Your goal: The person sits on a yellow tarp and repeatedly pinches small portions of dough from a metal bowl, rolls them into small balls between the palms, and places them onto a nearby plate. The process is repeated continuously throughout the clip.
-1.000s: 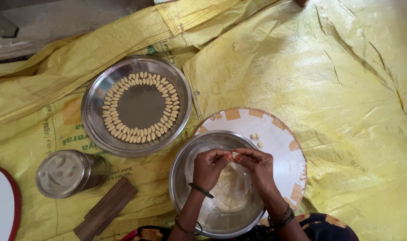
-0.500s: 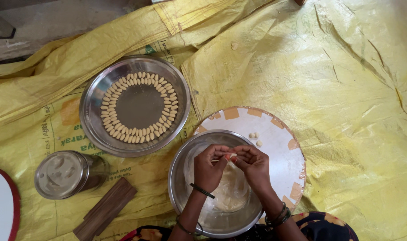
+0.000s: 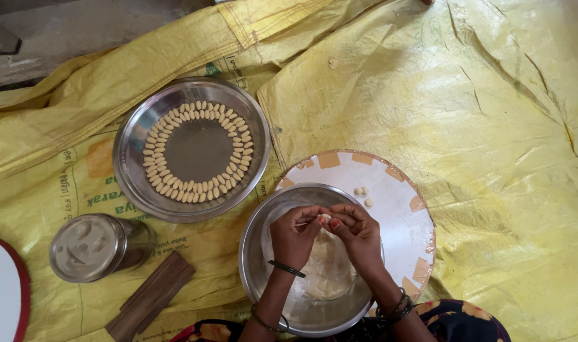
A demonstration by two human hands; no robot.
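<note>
My left hand [image 3: 294, 237] and my right hand [image 3: 357, 233] meet over a steel bowl [image 3: 257, 266] that holds a lump of pale dough [image 3: 327, 272]. Between the fingertips of both hands is a small piece of dough [image 3: 325, 218]. The bowl rests on a round white board with orange marks [image 3: 390, 183], where three small dough pieces [image 3: 362, 193] lie. To the upper left, a steel plate [image 3: 134, 171] carries several small shaped dough pieces [image 3: 175, 190] laid out in a double ring.
Everything sits on yellow woven sheeting [image 3: 479, 114]. A steel canister with a lid [image 3: 89, 247] lies at the left, a brown wooden block [image 3: 151, 296] below it. A white, red-rimmed object [image 3: 0, 291] shows at the left edge. Bare concrete floor [image 3: 80, 25] lies beyond.
My hands have stayed over the bowl, with the fingers working the small dough piece between them. Nothing else has moved.
</note>
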